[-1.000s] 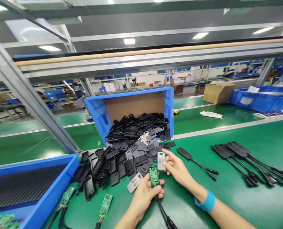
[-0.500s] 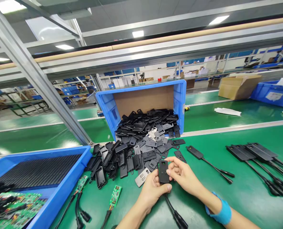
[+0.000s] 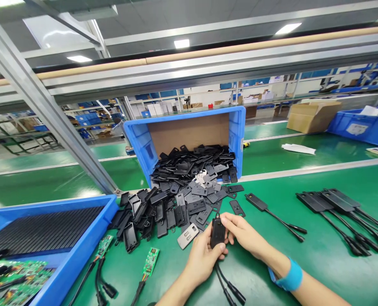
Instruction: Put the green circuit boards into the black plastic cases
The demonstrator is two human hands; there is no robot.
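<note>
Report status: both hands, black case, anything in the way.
Left hand gripping black case. Right hand on its upper right side. Cables trailing from its lower end. Gray cover lies near left hand, not blocking.

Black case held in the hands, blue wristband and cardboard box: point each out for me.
Black case (image 3: 218,231): head view, face turned toward the camera.
Blue wristband (image 3: 291,276): head view, outer surface.
Cardboard box (image 3: 304,119): head view, side wall.

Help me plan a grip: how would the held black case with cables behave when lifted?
The black case looks stiff, given its straight edges. Slim and plastic-looking, it is likely light. Thin, curving cables would probably flop.
</note>
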